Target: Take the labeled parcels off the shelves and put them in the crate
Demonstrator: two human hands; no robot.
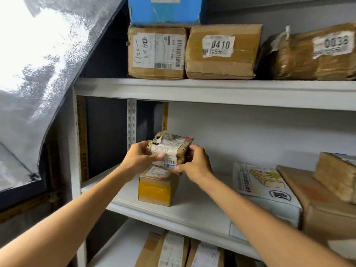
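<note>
Cardboard parcel (169, 151) is mid-pick, our curled left hand (138, 157) gripping its nine o'clock side, right hand (194, 162) its three, just over a box (157, 187) on the shelf (192, 214); next we must carry it to the unseen crate.

Parcel depot: shelves (212, 91) w/ labeled parcels (223, 52).

White metal shelving (212, 91) against a pale grey wall (260, 130); a bright frosted window (28, 54) at left
</note>
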